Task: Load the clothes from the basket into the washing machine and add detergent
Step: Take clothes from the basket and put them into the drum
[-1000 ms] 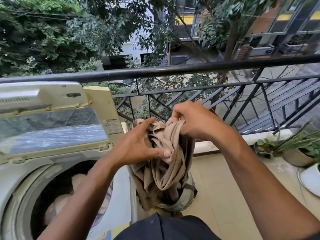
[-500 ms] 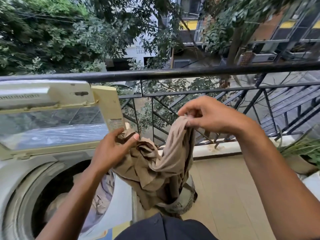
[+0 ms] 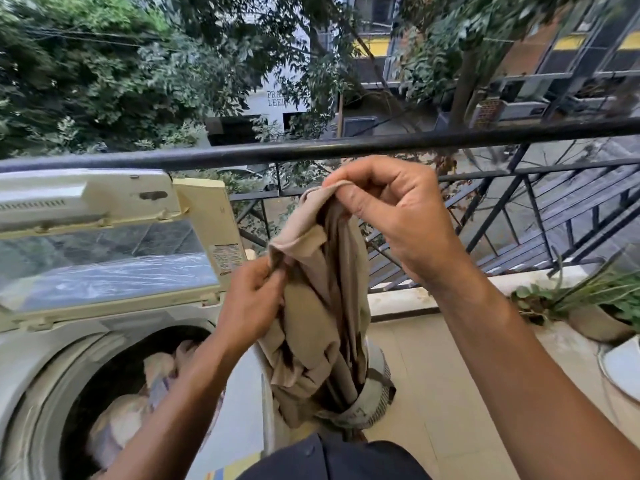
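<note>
On a balcony, a person holds a beige garment (image 3: 322, 306) up between both hands, just to the right of an open top-loading washing machine (image 3: 41, 358). The right hand (image 3: 391, 216) is raised in front of the black railing (image 3: 242, 154), its thumb and fingers pinched closed on the top edge of the cloth. The left hand (image 3: 252, 303) is lower and nearer the machine, fingers curled shut on a fold at the garment's left side. The cloth hangs in long bunched folds between the two grips, its lower end trailing down into what appears to be a pale basket (image 3: 372, 407) on the floor beside the machine; most of that basket is hidden behind the fabric, so its shape and contents are hard to make out.

The machine's cream-coloured lid (image 3: 104, 251) stands tipped up and back, its clear panel catching reflections, with a small warning label (image 3: 225, 259) on its right edge. Inside the dark drum (image 3: 104, 386) lies a heap of pale clothes (image 3: 117, 424), partly covered by the person's left forearm.

Beyond the railing are leafy trees (image 3: 104, 74) and buildings. At the right edge, potted plants (image 3: 602, 303) sit on the tiled floor (image 3: 450, 393) against the low ledge. A dark piece of the person's clothing fills the bottom centre of the frame.
</note>
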Motion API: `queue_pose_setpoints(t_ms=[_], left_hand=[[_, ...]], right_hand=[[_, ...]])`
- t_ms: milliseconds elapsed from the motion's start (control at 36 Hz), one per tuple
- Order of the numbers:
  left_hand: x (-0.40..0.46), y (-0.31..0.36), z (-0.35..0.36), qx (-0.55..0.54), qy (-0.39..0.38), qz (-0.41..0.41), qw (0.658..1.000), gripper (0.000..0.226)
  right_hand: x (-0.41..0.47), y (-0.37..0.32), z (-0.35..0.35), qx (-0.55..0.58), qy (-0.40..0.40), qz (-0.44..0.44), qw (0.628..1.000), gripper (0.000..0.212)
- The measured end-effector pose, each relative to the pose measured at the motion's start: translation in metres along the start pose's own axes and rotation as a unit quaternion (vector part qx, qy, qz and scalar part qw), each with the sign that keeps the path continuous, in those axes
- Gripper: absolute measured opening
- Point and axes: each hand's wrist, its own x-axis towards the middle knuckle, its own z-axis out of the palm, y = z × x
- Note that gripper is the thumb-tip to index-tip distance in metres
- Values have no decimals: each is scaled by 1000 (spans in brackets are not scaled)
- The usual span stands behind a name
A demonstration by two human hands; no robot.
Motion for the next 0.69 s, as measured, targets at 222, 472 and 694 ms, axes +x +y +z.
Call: queue_pose_setpoints(t_ms=[222,472,694], left_hand=[[8,41,-56,-207,110,69,970,46],[2,72,-70,-265,52,123,955,16],[5,40,-68,-102,96,45,989,39]], right_hand=[[-31,66,-26,-185,-18,185,965,71],[-75,199,-19,-358,-226,360,831,60],[-70,201,-20,-436,-78,370,817,18]])
